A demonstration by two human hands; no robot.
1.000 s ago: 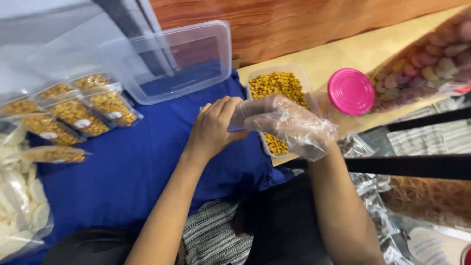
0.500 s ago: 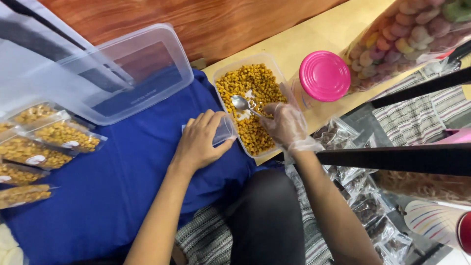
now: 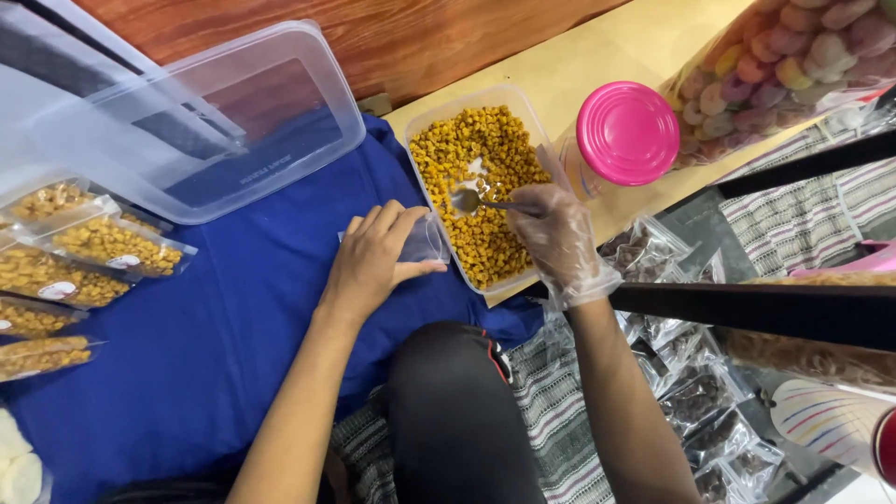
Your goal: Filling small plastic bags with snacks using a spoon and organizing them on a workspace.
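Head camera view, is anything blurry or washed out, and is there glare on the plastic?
Head view: mostly sharp and evenly lit; the left hand and gloved right hand show little blur. Pale sheen on the clear lid and a soft highlight on the pink lid. Straight edges bow near the frame borders, typical wide-angle distortion. The spoon glints.

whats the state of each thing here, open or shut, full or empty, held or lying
snack tub: open, nearly full
spoon: held in right hand, dipped in snacks
small clear bag: held by left hand, empty
tub lid: off, lying
pink-lidded jar: shut
packed pouches: filled, lying
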